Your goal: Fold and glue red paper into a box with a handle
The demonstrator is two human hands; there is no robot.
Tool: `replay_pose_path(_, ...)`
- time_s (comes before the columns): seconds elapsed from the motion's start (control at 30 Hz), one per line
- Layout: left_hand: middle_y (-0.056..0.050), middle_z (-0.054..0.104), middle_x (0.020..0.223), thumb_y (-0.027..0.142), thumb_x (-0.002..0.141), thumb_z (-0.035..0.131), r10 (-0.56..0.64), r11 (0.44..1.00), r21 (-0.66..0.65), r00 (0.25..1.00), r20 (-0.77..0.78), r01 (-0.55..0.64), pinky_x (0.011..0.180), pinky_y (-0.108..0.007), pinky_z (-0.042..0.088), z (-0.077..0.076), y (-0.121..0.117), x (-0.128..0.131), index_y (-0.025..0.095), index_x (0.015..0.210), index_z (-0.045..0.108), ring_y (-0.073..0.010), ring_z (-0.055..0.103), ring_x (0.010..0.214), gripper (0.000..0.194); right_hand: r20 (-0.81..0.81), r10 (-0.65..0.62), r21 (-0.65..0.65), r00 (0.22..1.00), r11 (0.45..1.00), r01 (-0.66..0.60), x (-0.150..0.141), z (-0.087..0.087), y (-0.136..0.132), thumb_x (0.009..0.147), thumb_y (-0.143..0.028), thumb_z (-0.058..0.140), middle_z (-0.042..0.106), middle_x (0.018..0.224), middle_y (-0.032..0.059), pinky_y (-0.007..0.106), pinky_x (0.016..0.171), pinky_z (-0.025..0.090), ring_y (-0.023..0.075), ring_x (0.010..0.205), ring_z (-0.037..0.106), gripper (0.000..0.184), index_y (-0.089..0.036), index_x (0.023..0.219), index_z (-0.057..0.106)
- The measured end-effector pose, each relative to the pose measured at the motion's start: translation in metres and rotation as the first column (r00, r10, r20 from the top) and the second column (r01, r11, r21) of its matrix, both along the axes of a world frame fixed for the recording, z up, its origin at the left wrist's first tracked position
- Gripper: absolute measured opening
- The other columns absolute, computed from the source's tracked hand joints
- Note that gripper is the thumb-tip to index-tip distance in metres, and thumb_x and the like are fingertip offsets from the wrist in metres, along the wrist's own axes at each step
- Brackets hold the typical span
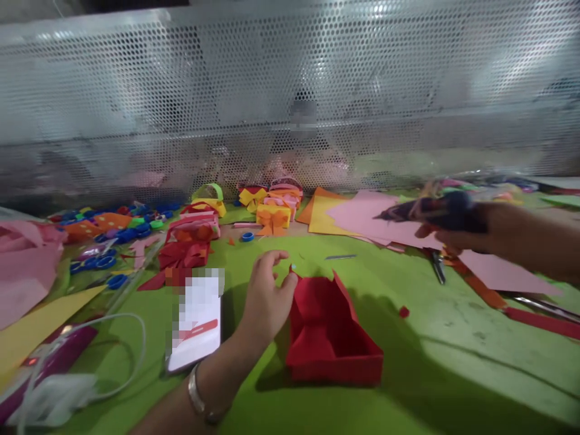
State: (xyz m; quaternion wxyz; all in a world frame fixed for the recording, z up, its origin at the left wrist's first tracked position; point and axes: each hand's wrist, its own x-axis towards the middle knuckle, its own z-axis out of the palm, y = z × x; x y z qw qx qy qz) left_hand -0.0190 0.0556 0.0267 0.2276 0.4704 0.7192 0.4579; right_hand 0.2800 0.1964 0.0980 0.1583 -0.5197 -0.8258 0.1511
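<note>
The single view looks from the person's head, forward and down, close over the green counter (385, 266); the left hand (267, 296) enters from below, the right hand (492, 232) from the right, and a perforated metal panel (254, 72) spans the top.

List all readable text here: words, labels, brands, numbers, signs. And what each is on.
None readable.
Smartphone screen: mostly pixelated; a red bar shows, but any writing is illegible.
Dark tool in the right hand: too blurred to make out any marking.
White adapter and magenta power strip: too blurred to read any label.
Red paper box: no print visible on the sides that show.
</note>
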Motion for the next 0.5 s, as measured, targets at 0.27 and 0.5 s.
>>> replay_pose_path(0.27, -0.02, 0.042, 0.137, 0.036, 0.072, 0.068, -0.151, 0.948, -0.285, 0.988, -0.025, 0.138, 0.1, -0.048, 0.04, 0.009, -0.008, -0.004, 0.015, 0.131, 0.044, -0.036, 0.046, 0.123, 0.068, 0.015, 0.443, -0.254, 0.896, 0.869, -0.425, -0.078, -0.006, -0.044, 0.084, -0.061, 0.042, 0.061, 0.075, 0.0054, 0.032, 0.063, 0.045, 0.0192, 0.067, 0.056, 0.045, -0.019, 0.08, 0.06)
replay_pose_path(0.5, -0.02, 0.036, 0.139, 0.011, 0.072, 0.058, -0.222, 0.931, -0.311, 0.973, -0.063, 0.192, 0.104, -0.042, 0.038, 0.009, -0.009, 0.0, 0.012, 0.139, 0.034, -0.0317, 0.041, 0.128, 0.071, 0.037, 0.57, -0.354, 0.821, 0.776, -0.523, -0.106, -0.016, -0.053, 0.085, -0.062, 0.04, 0.066, 0.081, 0.0053, 0.033, 0.07, 0.046, 0.0229, 0.076, 0.062, 0.045, -0.021, 0.08, 0.06)
